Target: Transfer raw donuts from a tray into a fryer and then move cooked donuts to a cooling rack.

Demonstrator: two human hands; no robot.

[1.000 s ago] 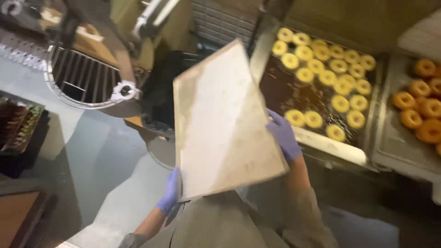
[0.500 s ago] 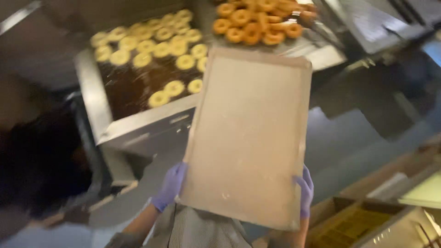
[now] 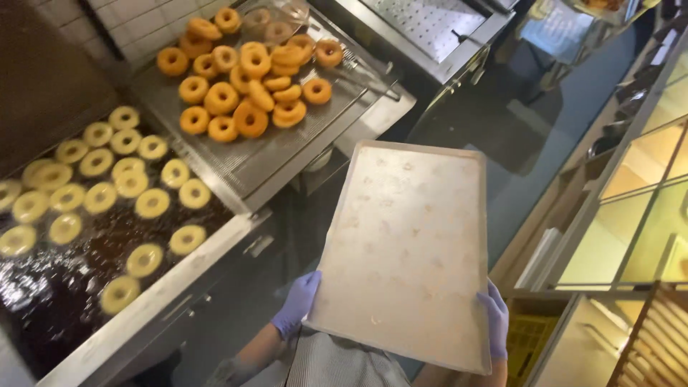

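Note:
I hold a large, pale, empty baking tray [image 3: 405, 251] flat in front of my chest. My left hand [image 3: 295, 304], in a purple glove, grips its near left corner. My right hand [image 3: 494, 319], gloved the same way, grips its near right edge. Left of the tray is a fryer vat [image 3: 150, 308] of dark oil with several pale doughnuts [image 3: 143, 204] floating in it. Beyond that, a heap of browned doughnuts [image 3: 247, 89] lies on a metal draining rack [image 3: 287, 150].
A perforated steel surface [image 3: 430, 25] stands at the far end. A dark floor aisle [image 3: 530, 136] runs past the tray. Glass-fronted cabinets [image 3: 645, 208] and a yellow crate [image 3: 530, 337] sit on the right. Tiled wall at the top left.
My view has swung right and the tray has shifted rightwards with both hands still on it. The fryer and doughnut rack now lie further to the left.

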